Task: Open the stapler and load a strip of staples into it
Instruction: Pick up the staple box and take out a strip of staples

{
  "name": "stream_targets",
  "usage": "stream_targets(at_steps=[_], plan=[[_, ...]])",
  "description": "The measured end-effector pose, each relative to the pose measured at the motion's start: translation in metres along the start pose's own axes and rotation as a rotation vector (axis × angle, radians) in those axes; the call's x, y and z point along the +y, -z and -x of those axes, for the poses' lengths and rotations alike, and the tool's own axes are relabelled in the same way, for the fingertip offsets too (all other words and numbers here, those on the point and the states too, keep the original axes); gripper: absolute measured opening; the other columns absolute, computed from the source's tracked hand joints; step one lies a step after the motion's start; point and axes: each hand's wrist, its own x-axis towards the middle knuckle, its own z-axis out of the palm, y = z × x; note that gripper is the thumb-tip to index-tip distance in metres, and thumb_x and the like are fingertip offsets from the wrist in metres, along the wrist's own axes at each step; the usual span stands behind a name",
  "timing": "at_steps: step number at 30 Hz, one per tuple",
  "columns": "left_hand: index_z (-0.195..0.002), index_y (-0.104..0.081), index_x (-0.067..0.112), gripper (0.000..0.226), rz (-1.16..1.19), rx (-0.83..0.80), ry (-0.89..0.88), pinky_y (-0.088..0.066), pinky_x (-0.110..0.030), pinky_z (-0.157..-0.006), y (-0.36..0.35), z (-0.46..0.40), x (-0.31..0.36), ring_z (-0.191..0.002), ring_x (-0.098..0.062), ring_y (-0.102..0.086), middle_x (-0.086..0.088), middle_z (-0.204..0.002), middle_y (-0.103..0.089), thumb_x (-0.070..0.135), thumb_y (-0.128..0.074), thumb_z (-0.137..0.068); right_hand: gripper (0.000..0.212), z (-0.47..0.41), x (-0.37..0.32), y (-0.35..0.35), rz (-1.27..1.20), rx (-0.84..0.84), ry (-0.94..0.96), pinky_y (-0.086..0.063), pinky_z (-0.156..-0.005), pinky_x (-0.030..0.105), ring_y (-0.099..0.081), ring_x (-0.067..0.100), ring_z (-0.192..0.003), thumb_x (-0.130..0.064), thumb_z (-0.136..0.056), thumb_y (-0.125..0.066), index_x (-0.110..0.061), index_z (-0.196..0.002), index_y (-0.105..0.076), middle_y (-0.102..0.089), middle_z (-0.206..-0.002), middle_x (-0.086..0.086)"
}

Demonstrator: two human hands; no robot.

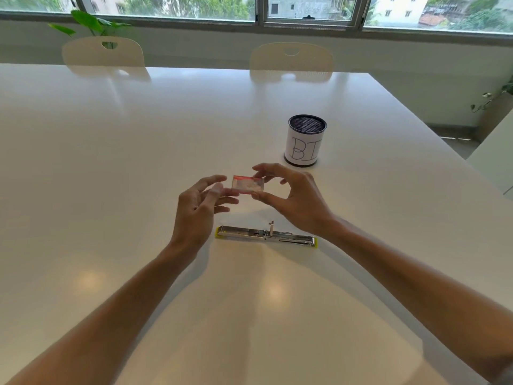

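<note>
The stapler [266, 236] lies folded fully open and flat on the white table [138, 148], metal with yellow ends, its staple channel facing up. Above and beyond it, my right hand [294, 198] pinches a small staple box [248, 184] with a red edge between thumb and forefinger, held in the air. My left hand [200, 207] is at the box's left end, fingers spread and fingertips close to or touching it. No loose staple strip is visible.
A mesh cup [305, 140] wrapped in white paper marked "BI" stands beyond my right hand. Two pale chairs [291, 58] stand at the table's far edge under a window, with a green plant [91, 23] behind the left one.
</note>
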Motion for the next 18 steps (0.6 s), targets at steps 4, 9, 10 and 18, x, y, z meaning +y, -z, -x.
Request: stream_targets(at_steps=[4,9,10,18], plan=[[-0.126,-0.063,0.018,0.035,0.101,-0.157,0.050,-0.059,-0.021,-0.071,-0.003,0.008,0.007,-0.083,-0.021,-0.077,-0.009,-0.093,-0.080,0.007,-0.037,-0.106,0.047,0.016,-0.008,0.010,-0.013,0.000,0.008,-0.043,-0.078,0.007,-0.066,0.007,-0.098,-0.025,-0.083,-0.080,-0.018,-0.127,-0.064,-0.074,-0.110,-0.007],[-0.115,-0.070,0.020,0.039,0.182,-0.333,0.117,-0.059,-0.023,-0.074,-0.002,0.013,0.013,-0.088,-0.023,-0.077,-0.010,-0.100,-0.079,0.000,-0.039,-0.103,0.049,0.033,-0.016,0.017,-0.030,0.016,0.022,-0.045,-0.080,0.012,-0.066,0.004,-0.099,-0.023,-0.082,-0.081,-0.019,-0.127,-0.063,-0.072,-0.108,-0.011],[-0.113,-0.072,0.019,0.039,0.188,-0.355,0.128,-0.059,-0.023,-0.074,-0.002,0.013,0.013,-0.089,-0.023,-0.077,-0.010,-0.100,-0.079,-0.001,-0.040,-0.102,0.049,0.035,-0.017,0.018,-0.032,0.014,0.024,-0.046,-0.080,0.013,-0.066,0.004,-0.099,-0.024,-0.082,-0.081,-0.020,-0.127,-0.063,-0.072,-0.107,-0.012],[-0.103,-0.078,0.020,0.038,0.223,-0.447,0.178,-0.059,-0.023,-0.076,0.003,0.012,0.014,-0.092,-0.023,-0.076,-0.012,-0.105,-0.078,-0.002,-0.047,-0.098,0.051,0.045,-0.022,0.021,-0.051,0.039,0.025,-0.049,-0.078,0.016,-0.066,0.000,-0.101,-0.031,-0.082,-0.080,-0.021,-0.128,-0.061,-0.073,-0.108,-0.014]])
